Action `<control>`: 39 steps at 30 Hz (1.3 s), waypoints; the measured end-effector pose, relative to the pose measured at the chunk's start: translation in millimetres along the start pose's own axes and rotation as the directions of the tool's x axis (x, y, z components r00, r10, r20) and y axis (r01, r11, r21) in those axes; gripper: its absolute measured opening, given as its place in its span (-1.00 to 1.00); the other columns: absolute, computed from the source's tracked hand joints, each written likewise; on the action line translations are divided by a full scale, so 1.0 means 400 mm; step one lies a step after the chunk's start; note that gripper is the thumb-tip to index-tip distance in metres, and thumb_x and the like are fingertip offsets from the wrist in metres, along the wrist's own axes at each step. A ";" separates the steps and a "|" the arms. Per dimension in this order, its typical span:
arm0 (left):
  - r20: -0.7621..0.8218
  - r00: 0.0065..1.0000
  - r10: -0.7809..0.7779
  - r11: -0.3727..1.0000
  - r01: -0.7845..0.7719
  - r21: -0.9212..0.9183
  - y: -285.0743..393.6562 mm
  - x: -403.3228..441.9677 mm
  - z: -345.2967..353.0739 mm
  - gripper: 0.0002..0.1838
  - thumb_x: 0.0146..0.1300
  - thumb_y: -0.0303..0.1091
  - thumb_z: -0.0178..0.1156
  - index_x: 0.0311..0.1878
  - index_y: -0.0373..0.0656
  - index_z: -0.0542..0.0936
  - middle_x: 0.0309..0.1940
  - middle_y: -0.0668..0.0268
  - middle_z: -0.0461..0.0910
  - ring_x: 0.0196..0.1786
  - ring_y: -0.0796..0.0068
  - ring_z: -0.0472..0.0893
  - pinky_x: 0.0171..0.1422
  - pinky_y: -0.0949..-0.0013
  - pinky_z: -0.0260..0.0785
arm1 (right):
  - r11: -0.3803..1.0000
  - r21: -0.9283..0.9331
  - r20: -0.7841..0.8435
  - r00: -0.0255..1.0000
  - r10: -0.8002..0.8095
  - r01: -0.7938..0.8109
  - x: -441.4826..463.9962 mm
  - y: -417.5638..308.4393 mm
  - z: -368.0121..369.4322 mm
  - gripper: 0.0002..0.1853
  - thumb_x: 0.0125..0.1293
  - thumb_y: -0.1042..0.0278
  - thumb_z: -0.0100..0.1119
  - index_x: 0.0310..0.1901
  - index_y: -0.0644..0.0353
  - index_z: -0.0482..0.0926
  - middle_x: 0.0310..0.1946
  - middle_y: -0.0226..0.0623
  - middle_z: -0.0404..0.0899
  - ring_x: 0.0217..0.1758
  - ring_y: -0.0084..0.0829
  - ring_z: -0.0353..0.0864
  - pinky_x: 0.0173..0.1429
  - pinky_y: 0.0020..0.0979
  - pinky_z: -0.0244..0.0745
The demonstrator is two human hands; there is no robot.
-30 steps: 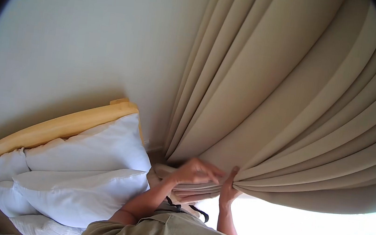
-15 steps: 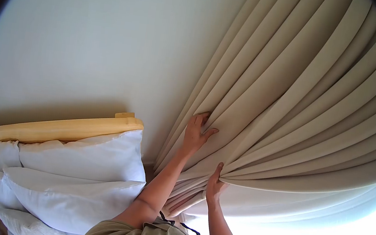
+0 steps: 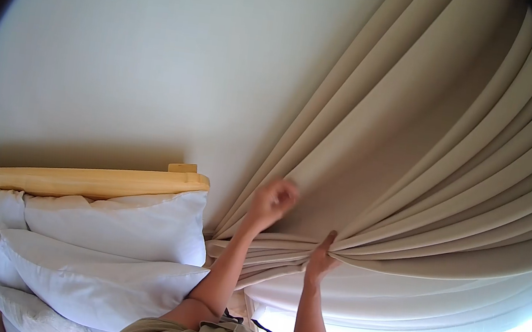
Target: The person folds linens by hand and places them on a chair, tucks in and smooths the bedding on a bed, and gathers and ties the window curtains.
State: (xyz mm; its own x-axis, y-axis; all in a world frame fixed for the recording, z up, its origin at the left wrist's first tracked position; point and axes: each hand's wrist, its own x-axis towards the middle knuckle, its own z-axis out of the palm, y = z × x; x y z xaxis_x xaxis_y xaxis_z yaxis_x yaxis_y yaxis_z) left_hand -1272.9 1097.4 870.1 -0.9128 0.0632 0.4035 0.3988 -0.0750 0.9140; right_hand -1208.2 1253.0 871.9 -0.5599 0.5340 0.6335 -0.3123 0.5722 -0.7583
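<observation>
A beige curtain (image 3: 378, 173) hangs in long folds over the right side of the head view. My right hand (image 3: 320, 262) is closed on its gathered folds, thumb upward, and the cloth bunches tightly there. A gathered bundle of the same fabric runs left from that hand, passing behind my left forearm. My left hand (image 3: 273, 201) is in front of the curtain's left folds, its fingers curled and smeared by motion. Whether any cloth is between those fingers cannot be made out.
At lower left, white pillows (image 3: 113, 220) lean and lie against a wooden headboard (image 3: 85, 180). A pale wall (image 3: 147, 52) rises behind it. Below the curtain hangs a sheer white curtain (image 3: 395, 301), with bright light coming through at lower right.
My left hand has moved down from the folds, and its spread fingers have curled. My right hand has shifted slightly right with the gathered cloth. A wide flatter stretch of curtain has opened between the folds.
</observation>
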 end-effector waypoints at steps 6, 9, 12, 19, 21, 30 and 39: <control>-0.312 0.933 0.182 0.953 -0.089 0.291 -0.012 0.178 -0.026 -0.15 -0.30 -0.25 0.51 0.12 -0.27 0.31 0.08 0.01 0.35 0.19 0.17 0.33 0.20 0.25 0.21 | 0.999 -0.036 0.026 1.000 0.004 -0.003 -0.002 0.018 -0.038 -0.78 0.28 0.43 0.04 -0.21 0.49 0.48 -0.34 -0.14 0.54 -0.29 -0.33 0.43 -0.07 -0.40 0.34; -0.116 0.981 -0.158 0.984 0.147 -0.100 -0.026 0.215 -0.039 -0.28 -0.25 -0.33 0.46 0.05 -0.31 0.39 0.04 -0.04 0.39 0.15 0.12 0.36 0.16 0.22 0.24 | 0.986 -0.108 0.144 0.980 0.141 -0.126 -0.018 0.007 -0.063 -0.76 0.29 0.41 0.05 -0.19 0.49 0.48 -0.32 -0.16 0.53 -0.28 -0.37 0.44 -0.09 -0.42 0.35; -0.176 0.973 -0.148 0.982 0.166 0.091 -0.043 0.168 -0.006 -0.45 -0.17 -0.42 0.37 -0.04 -0.33 0.45 -0.03 -0.07 0.44 0.07 0.08 0.44 0.08 0.24 0.31 | 0.987 0.040 0.171 0.974 0.149 -0.158 -0.024 -0.003 -0.073 -0.73 0.29 0.38 0.06 -0.18 0.49 0.47 -0.26 -0.21 0.53 -0.28 -0.42 0.43 -0.10 -0.43 0.36; 0.394 0.918 -0.043 0.993 -0.003 0.116 0.098 -0.162 0.181 -0.16 -0.09 -0.47 0.28 0.33 -0.15 0.15 0.20 0.00 0.30 0.21 0.01 0.35 0.18 0.19 0.32 | 0.929 0.191 0.360 0.903 0.234 -0.317 -0.111 0.047 -0.185 -0.57 0.24 0.43 0.13 0.07 0.49 0.33 -0.09 -0.14 0.48 -0.11 -0.40 0.44 0.04 -0.46 0.33; 0.410 0.907 0.099 0.990 -0.130 0.050 0.119 -0.220 0.226 -0.14 -0.08 -0.47 0.28 0.34 -0.14 0.12 0.24 0.00 0.25 0.24 0.04 0.33 0.19 0.18 0.31 | 0.948 0.244 0.271 0.953 0.137 -0.206 -0.106 -0.076 -0.211 -0.47 0.20 0.49 0.16 0.16 0.50 0.23 0.02 -0.06 0.41 0.02 -0.37 0.42 0.15 -0.41 0.30; 0.716 0.677 0.171 0.918 0.154 -0.365 0.075 -0.229 0.227 -0.61 0.13 -0.45 0.22 0.06 -0.21 0.49 -0.04 0.23 0.57 -0.05 0.34 0.59 0.05 0.35 0.45 | 0.948 0.005 -0.030 0.948 0.318 -0.318 -0.075 -0.067 -0.376 -0.51 0.26 0.36 0.12 0.13 0.48 0.27 0.08 0.01 0.35 0.06 -0.30 0.40 0.14 -0.36 0.35; -0.296 0.950 0.095 0.992 -0.066 0.110 -0.184 0.082 0.220 -0.81 0.15 -0.55 0.10 -0.14 -0.25 0.51 -0.36 0.24 0.56 -0.38 0.48 0.55 -0.35 0.46 0.41 | 0.971 -0.183 0.198 0.962 0.189 -0.153 -0.173 -0.173 -0.404 -0.66 0.27 0.41 0.08 0.00 0.48 0.40 -0.05 -0.03 0.46 -0.01 -0.29 0.43 0.11 -0.38 0.29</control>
State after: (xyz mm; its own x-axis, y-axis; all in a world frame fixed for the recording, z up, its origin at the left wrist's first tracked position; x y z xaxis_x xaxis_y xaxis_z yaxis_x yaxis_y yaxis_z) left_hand -1324.6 1192.5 819.7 -0.8555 -0.2416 0.4579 0.4650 0.0305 0.8848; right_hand -1023.8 1277.2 905.4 -0.7495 0.4985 0.4356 -0.0773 0.5876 -0.8054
